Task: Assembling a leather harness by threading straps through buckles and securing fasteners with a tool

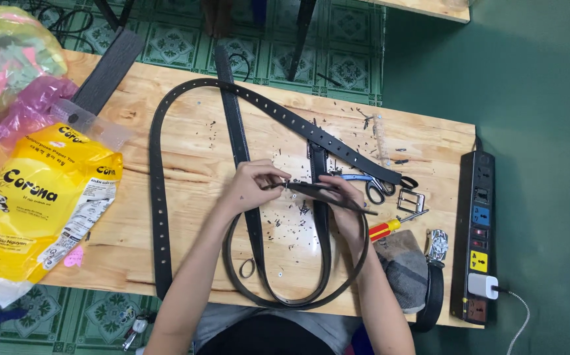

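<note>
Several black leather belts lie on the wooden table (pixel 186 158). One long punched belt (pixel 159 197) loops from the left edge across the top to the right. My left hand (pixel 253 185) pinches a small metal piece at the end of a black belt strap (pixel 328 195), which my right hand (pixel 347 200) holds flat from the other side. That strap belongs to a belt (pixel 324 263) that curves down toward the table's front edge. Small black leather scraps are scattered under both hands.
Blue-handled scissors (pixel 372 187), a metal buckle (pixel 410 199), a red-and-yellow screwdriver (pixel 385 229) and a wristwatch (pixel 437 246) lie right of my hands. A black power strip (pixel 477 230) runs along the right edge. A yellow plastic package (pixel 42 197) and coloured bags (pixel 9 72) fill the left.
</note>
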